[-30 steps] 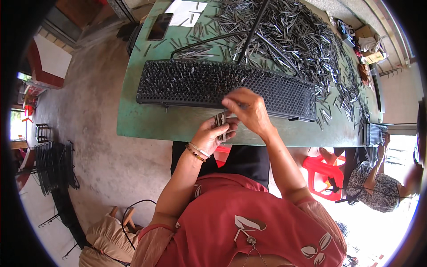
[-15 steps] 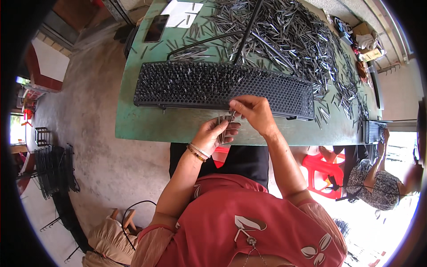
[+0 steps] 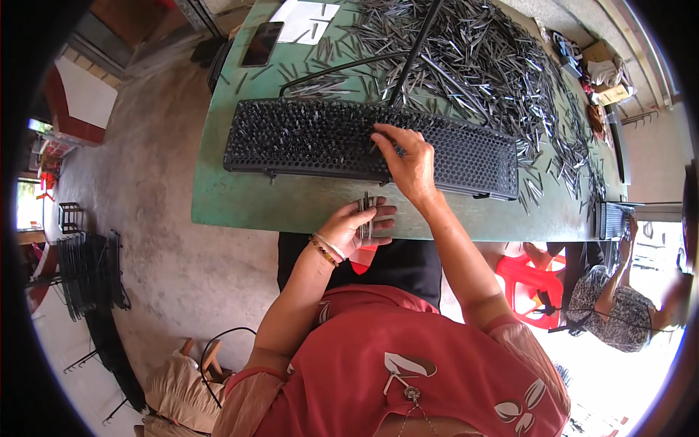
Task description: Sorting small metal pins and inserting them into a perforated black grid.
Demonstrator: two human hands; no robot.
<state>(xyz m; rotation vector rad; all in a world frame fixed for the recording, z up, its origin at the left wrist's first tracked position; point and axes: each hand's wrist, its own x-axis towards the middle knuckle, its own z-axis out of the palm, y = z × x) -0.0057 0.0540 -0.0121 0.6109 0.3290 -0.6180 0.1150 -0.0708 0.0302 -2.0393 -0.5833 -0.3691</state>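
My left hand [image 3: 358, 223] is closed around several thin dark metal strips [image 3: 366, 211], the thumb pressing them against the fingers, just off the table's near edge. Over the black perforated rack [image 3: 466, 156], my right hand [image 3: 409, 156] pinches with thumb and forefinger at its holes; a small dark piece seems to be between the fingertips, mostly hidden. Many upright strips fill the rack's left half and middle, while holes on its right part show bare. A black wire frame [image 3: 342, 67] rises behind the rack.
Loose dark strips [image 3: 480, 65] lie heaped across the green table [image 3: 218, 197]. A phone [image 3: 262, 45] and white paper [image 3: 304, 20] rest at the far left. Rightward, another person [image 3: 611, 306] works at a similar rack [image 3: 611, 220], near a red plastic stool [image 3: 530, 280].
My right hand has moved away from the left hand, up and onto the rack among the holes. The left hand keeps its strips, its fingers a little more spread.
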